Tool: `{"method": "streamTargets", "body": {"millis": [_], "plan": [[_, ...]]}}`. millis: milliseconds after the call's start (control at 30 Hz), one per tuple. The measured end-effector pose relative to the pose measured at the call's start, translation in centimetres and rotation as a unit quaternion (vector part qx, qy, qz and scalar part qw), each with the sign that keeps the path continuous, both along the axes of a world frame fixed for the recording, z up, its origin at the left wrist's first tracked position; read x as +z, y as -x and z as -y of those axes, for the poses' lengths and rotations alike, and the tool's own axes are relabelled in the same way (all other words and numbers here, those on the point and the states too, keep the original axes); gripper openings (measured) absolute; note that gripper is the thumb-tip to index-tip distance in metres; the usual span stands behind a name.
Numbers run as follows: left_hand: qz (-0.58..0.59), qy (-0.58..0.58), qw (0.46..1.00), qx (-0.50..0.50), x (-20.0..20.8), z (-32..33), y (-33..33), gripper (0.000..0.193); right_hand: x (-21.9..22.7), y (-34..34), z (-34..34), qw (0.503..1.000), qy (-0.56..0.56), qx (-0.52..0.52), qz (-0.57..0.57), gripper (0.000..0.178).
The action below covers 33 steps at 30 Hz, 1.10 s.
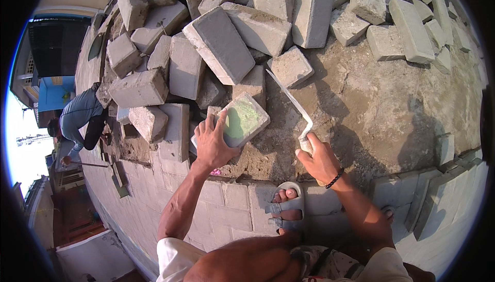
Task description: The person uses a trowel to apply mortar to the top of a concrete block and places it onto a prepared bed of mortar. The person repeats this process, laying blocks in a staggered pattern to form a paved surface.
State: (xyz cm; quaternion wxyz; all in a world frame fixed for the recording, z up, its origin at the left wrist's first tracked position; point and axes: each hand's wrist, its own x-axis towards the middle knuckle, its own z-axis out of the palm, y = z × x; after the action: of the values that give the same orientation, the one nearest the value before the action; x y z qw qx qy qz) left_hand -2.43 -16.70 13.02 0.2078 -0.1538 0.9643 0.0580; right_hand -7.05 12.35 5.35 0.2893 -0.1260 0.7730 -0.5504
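My left hand (210, 140) is closed on the near left side of a grey concrete paving block (251, 118) with a pale green patch on its face. The block is tilted, close to the front of a heap of similar blocks. In my right hand (322, 161) is a trowel (296, 103), gripped by its handle. Its thin blade is seen nearly edge-on and points away and to the left, over sandy ground (289, 153). The blade tip lies close to a small squarish block (292, 67), and I cannot tell whether they touch.
Loose blocks (219, 45) are heaped across the far side. Laid pavers (206, 194) run along the near side, by my sandalled foot (286, 207). More blocks (438, 199) stand at the right. Bending at the far left is another person (77, 119), near a long-handled tool (119, 173).
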Motion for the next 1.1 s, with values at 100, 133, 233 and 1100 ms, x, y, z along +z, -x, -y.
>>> {"method": "streamTargets", "body": {"millis": [100,133,233,1100], "plan": [[-0.027,-0.298,0.944,0.141,1.5,0.2,-0.8,0.116,0.7,1.4,-1.4,0.998,0.027,-0.031,0.037,0.038],[-0.048,-0.418,0.887,0.193,1.7,0.1,-1.5,0.116,0.8,1.9,-1.9,0.997,0.037,-0.041,0.059,0.038],[-0.045,-0.559,0.767,0.312,2.5,-2.2,-2.7,0.115,3.7,3.1,-2.5,0.983,0.062,-0.087,0.150,0.032],[-0.266,-0.504,0.816,0.094,1.1,-3.0,-9.6,0.108,9.7,5.6,-4.8,0.943,-0.215,0.212,-0.143,0.029]]}}
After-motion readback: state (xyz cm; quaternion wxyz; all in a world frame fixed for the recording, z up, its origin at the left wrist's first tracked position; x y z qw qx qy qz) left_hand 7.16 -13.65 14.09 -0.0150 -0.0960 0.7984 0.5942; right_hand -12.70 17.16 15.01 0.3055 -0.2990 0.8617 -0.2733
